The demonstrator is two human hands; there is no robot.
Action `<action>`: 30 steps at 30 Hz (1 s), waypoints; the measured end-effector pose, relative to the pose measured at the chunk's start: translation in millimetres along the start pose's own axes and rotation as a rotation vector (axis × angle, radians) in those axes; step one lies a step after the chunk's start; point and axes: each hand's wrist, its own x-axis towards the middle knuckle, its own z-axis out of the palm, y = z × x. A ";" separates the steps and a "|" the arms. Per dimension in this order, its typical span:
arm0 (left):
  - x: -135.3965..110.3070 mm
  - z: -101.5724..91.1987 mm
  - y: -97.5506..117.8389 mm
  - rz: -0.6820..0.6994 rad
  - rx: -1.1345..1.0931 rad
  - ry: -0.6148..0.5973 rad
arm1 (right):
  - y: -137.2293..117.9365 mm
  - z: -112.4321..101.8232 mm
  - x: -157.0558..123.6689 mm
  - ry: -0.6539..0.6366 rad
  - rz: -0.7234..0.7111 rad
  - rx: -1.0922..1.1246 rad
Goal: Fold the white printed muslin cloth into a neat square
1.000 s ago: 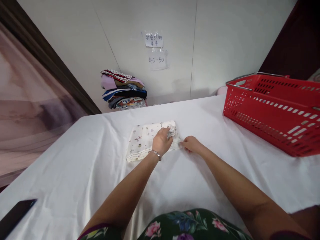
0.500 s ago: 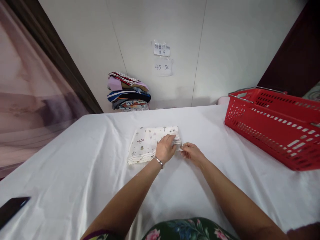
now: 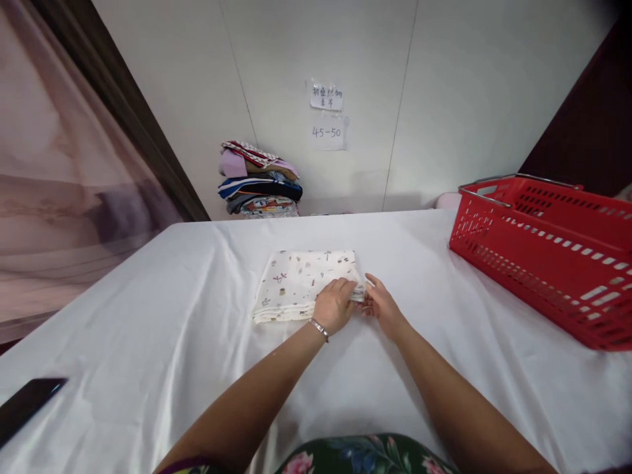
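A folded cotton cloth (image 3: 296, 276) with a small plant print lies flat on the white-covered tabletop (image 3: 207, 388), straight ahead of the person. The left hand (image 3: 336, 307) rests over its near right corner, fingers close together; whether they clamp the layers I cannot tell. The right hand (image 3: 384, 308) is at the corner's layered edge, its upper finger apart from the others, any grip unclear. A red plastic shopping basket (image 3: 538, 263) stands well to the right
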 end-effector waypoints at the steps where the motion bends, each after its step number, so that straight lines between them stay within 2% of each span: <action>1: -0.6 0.2 1.2 0.007 0.004 -0.018 | 0.5 1.6 0.9 0.046 0.013 -0.059; 5: -6.0 2.1 7.2 0.009 0.004 -0.063 | 5.5 7.3 3.4 0.171 0.063 -0.233; 12: -26.0 3.9 5.6 0.016 -0.020 0.006 | 5.5 2.5 5.8 0.171 0.097 -0.236; 16: -46.7 -4.5 -17.5 -0.020 0.087 -0.003 | -7.8 3.7 10.4 0.115 0.062 -0.226; 23: -84.2 -38.1 -73.7 -0.272 0.307 0.041 | -37.1 17.3 19.2 0.069 -0.058 -0.224; 26: -93.0 -47.9 -86.2 -0.326 0.343 0.056 | -46.1 21.5 21.4 0.049 -0.061 -0.266; 30: -93.7 -61.5 -92.7 -0.296 0.340 0.090 | -59.9 20.3 20.5 0.003 -0.057 -0.328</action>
